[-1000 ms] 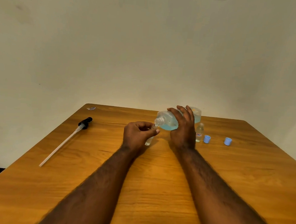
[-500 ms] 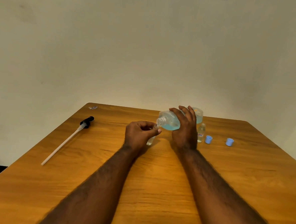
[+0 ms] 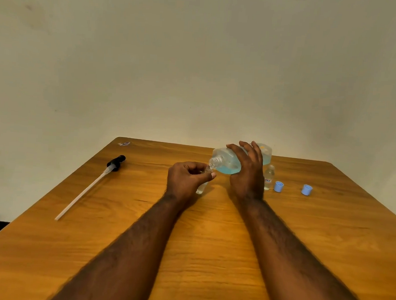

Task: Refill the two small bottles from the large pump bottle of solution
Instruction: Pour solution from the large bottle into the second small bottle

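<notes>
Hands at the pour above the tabletop [image 3: 209, 255].
The right hand [image 3: 247, 176] gripped the tilted large bottle [image 3: 226, 161], its neck touching the small bottle [image 3: 201, 187] grasped in the left hand [image 3: 185, 181].

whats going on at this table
The right hand tips the large bottle, its open neck at the mouth of the small bottle that the left hand holds. A second small bottle stands uncapped to the right, beside two blue caps. The pump lies off to the left.
</notes>
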